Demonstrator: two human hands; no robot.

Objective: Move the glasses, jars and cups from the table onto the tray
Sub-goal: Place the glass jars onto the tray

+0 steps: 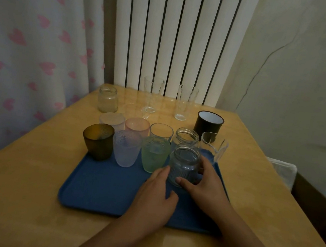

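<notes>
A blue tray (99, 187) lies on the wooden table. On it stand an amber cup (98, 141), a frosted pale cup (126, 149), a green cup (153, 155), several more glasses behind them, and a ribbed clear jar (184, 163) at the front right. My right hand (207, 189) wraps around that jar from the right. My left hand (154, 201) touches the jar's left side with its fingertips. Off the tray stand a small jar (108, 99), two tall clear glasses (152, 95) (185, 103) and a black cup (208, 123).
A clear glass (213, 148) stands at the tray's far right corner. A white radiator (175, 38) rises behind the table, with a heart-patterned curtain (33, 44) on the left. The table's right edge drops off beside a dark piece of furniture (313, 205).
</notes>
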